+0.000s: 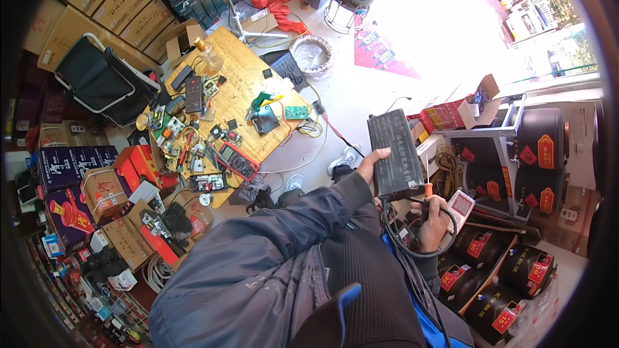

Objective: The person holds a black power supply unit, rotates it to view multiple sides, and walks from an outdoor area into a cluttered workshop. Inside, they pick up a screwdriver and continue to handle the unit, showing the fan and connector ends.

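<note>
The left hand (373, 162) clasps the lower edge of a black power adapter (394, 153), raised in front of the chest; the right hand (431, 220) is closed on an orange-handled screwdriver (427, 185), its tip apparently at the casing. The adapter looks rigid, blocky and fairly heavy, best gripped across its ribbed sides. A stiff black cable (412, 245) loops below.
</note>
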The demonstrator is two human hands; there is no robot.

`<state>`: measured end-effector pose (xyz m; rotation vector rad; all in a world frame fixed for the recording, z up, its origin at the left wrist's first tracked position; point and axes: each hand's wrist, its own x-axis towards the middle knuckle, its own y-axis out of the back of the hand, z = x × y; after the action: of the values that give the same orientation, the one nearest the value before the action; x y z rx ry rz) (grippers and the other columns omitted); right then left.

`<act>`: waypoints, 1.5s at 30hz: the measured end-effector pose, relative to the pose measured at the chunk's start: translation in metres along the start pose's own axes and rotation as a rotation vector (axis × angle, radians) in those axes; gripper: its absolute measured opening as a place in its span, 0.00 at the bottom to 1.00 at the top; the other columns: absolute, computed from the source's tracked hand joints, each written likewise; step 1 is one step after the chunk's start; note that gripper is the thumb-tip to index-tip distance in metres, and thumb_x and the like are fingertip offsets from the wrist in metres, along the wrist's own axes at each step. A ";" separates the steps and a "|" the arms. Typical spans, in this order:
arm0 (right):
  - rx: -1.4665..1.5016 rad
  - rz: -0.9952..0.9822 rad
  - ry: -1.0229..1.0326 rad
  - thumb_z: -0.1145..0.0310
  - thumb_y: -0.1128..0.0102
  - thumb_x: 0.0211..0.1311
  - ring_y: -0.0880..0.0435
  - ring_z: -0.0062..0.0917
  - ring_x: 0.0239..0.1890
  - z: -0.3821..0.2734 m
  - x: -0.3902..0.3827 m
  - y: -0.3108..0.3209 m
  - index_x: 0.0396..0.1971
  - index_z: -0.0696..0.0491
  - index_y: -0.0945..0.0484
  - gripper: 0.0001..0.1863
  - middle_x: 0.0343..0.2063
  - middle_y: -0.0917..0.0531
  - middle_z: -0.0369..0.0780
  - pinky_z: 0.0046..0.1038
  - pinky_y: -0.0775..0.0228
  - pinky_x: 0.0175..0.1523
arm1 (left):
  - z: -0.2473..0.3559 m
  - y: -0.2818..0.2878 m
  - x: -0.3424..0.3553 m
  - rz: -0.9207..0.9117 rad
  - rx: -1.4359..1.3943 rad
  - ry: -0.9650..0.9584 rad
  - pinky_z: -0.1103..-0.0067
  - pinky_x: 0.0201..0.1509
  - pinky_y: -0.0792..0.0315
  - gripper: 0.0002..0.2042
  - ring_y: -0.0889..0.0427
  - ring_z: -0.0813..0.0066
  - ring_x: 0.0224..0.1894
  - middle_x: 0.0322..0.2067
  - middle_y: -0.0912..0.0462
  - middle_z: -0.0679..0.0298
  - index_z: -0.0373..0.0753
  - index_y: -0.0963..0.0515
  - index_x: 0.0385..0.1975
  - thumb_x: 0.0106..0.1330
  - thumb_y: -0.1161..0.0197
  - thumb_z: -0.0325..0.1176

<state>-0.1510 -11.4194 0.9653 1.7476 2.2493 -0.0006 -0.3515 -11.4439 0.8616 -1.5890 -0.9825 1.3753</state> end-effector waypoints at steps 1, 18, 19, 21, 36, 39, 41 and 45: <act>-0.005 -0.026 -0.004 0.63 0.48 0.80 0.14 0.22 0.31 -0.001 0.010 0.002 0.42 0.57 0.23 0.12 0.31 0.16 0.39 0.23 0.21 0.39 | 0.005 -0.004 0.008 0.030 0.012 -0.049 0.64 0.58 0.20 0.26 0.13 0.59 0.47 0.47 0.14 0.52 0.33 0.24 0.57 0.67 0.37 0.46; -0.232 -0.380 -0.204 0.66 0.43 0.74 0.19 0.19 0.23 0.041 0.385 0.095 0.64 0.59 0.35 0.24 0.31 0.20 0.39 0.20 0.27 0.28 | 0.077 -0.089 0.207 0.175 -0.040 -0.496 0.62 0.59 0.21 0.27 0.15 0.58 0.51 0.50 0.16 0.53 0.35 0.26 0.59 0.68 0.37 0.47; -0.243 -0.409 -0.187 0.67 0.44 0.74 0.20 0.19 0.23 0.040 0.409 0.092 0.66 0.59 0.35 0.24 0.32 0.20 0.39 0.20 0.27 0.28 | 0.083 -0.096 0.213 0.158 -0.051 -0.524 0.62 0.59 0.21 0.26 0.15 0.58 0.51 0.50 0.16 0.53 0.35 0.26 0.59 0.68 0.37 0.47; -0.301 -0.433 -0.190 0.69 0.46 0.73 0.19 0.19 0.26 0.038 0.453 0.082 0.68 0.59 0.35 0.26 0.34 0.20 0.40 0.21 0.25 0.31 | 0.095 -0.107 0.224 0.139 -0.120 -0.574 0.65 0.60 0.21 0.25 0.14 0.61 0.51 0.50 0.16 0.54 0.35 0.26 0.58 0.67 0.35 0.44; -0.602 -0.660 -0.016 0.74 0.47 0.58 0.22 0.21 0.26 -0.061 0.695 -0.039 0.55 0.67 0.23 0.24 0.33 0.18 0.39 0.23 0.28 0.32 | 0.203 -0.150 0.300 0.072 -0.437 -0.917 0.59 0.60 0.22 0.22 0.16 0.60 0.54 0.52 0.16 0.57 0.38 0.24 0.56 0.70 0.38 0.47; -0.696 -0.772 0.079 0.71 0.42 0.62 0.24 0.20 0.22 -0.081 0.732 -0.090 0.50 0.63 0.21 0.18 0.30 0.19 0.38 0.22 0.31 0.27 | 0.210 -0.141 0.310 0.104 -0.545 -1.074 0.60 0.62 0.23 0.20 0.16 0.61 0.54 0.51 0.16 0.58 0.38 0.23 0.55 0.70 0.36 0.45; -0.851 -0.811 0.121 0.67 0.38 0.65 0.26 0.18 0.20 -0.096 0.755 -0.130 0.45 0.61 0.20 0.15 0.28 0.19 0.37 0.22 0.36 0.23 | 0.212 -0.132 0.319 0.103 -0.623 -1.156 0.61 0.64 0.24 0.20 0.16 0.61 0.55 0.51 0.16 0.58 0.38 0.24 0.55 0.69 0.36 0.43; -0.896 -1.006 0.143 0.64 0.37 0.64 0.28 0.17 0.17 -0.110 0.792 -0.214 0.38 0.59 0.20 0.12 0.22 0.22 0.35 0.23 0.39 0.22 | 0.208 -0.119 0.339 0.141 -0.822 -1.276 0.61 0.67 0.26 0.22 0.18 0.58 0.58 0.54 0.16 0.56 0.37 0.24 0.57 0.70 0.36 0.43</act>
<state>-0.5540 -10.7056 0.8518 0.1288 2.3750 0.7803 -0.5281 -11.0694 0.8261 -1.1388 -2.4461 2.3110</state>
